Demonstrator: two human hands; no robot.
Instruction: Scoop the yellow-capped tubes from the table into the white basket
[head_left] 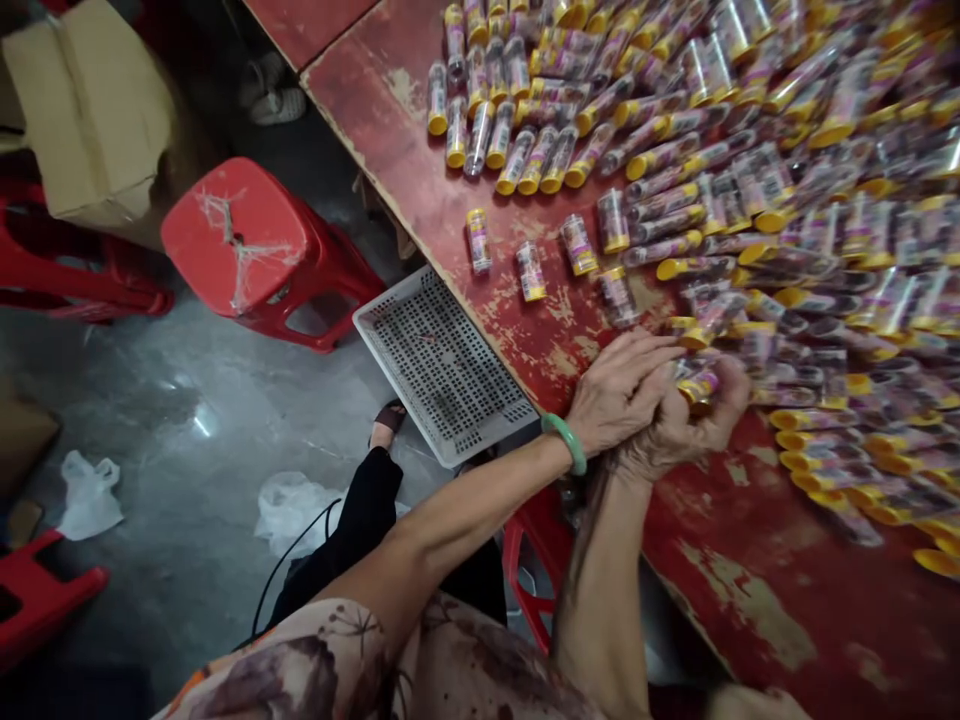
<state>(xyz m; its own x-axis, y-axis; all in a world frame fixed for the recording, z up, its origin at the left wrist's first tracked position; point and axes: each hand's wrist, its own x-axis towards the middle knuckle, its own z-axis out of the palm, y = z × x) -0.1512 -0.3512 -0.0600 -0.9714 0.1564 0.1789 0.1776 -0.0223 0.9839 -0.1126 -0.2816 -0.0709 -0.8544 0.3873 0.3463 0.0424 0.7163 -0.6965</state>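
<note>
The left hand (619, 392), with a green bangle (564, 442) at its wrist, and the right hand (686, 430) are pressed together over the near edge of the counter (547, 340). The right hand's fingers curl around a small clear bottle (699, 387) with a yellow cap, and it lies at the edge of the pile. The left hand lies against the right, but I can't tell whether it grips the bottle too.

Just beyond the hands, a dense pile of similar bottles (810, 240) covers much of the worn red counter, many lying on their sides. A few stand or lie apart, including a short bottle (530, 271) and another (478, 241) near the edge.

A grey perforated plastic tray (442, 365) leans against the counter edge, left of the left arm. Beyond it stands a red plastic stool (244, 235) with a cracked, patched seat, near a cardboard box (90, 110). Another red stool (532, 555) sits under the arms. A black trouser leg (364, 520) and a sandalled foot (388, 425) show below the tray, with a black cable (289, 570) and white plastic bags (88, 495) on the concrete floor (172, 430). A patterned sleeve (322, 660) fills the bottom edge.
</note>
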